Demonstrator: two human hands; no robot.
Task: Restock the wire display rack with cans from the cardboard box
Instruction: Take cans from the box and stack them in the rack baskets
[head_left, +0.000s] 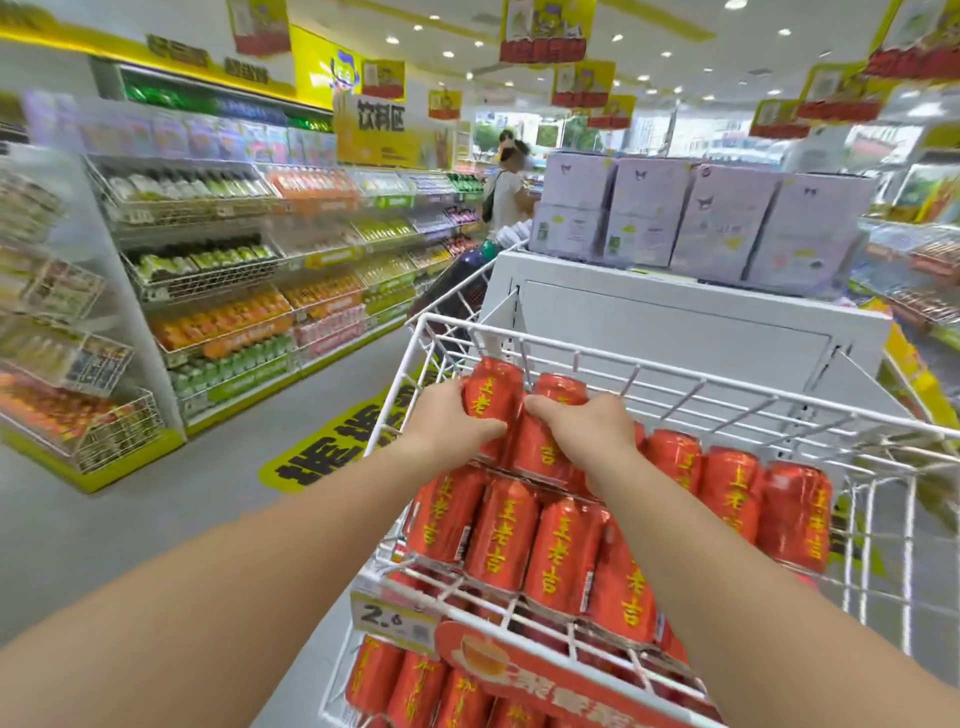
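A white wire display rack (727, 402) stands in front of me, its top basket holding rows of red cans with yellow lettering (561, 551). My left hand (447, 421) grips a red can (491, 392) at the basket's back left. Right beside it, my right hand (592, 421) grips a second red can (556, 389). Both cans sit upright on top of the lower layer. A lower tier (415, 691) holds more red cans. The cardboard box is out of view.
A price tag (392, 618) and an orange sign (519, 670) hang on the basket front. Behind the rack is a white shelf unit (675, 322) topped with lilac boxes (717, 218). Drink shelves (218, 291) line the aisle at left; a person (506, 192) stands far down it.
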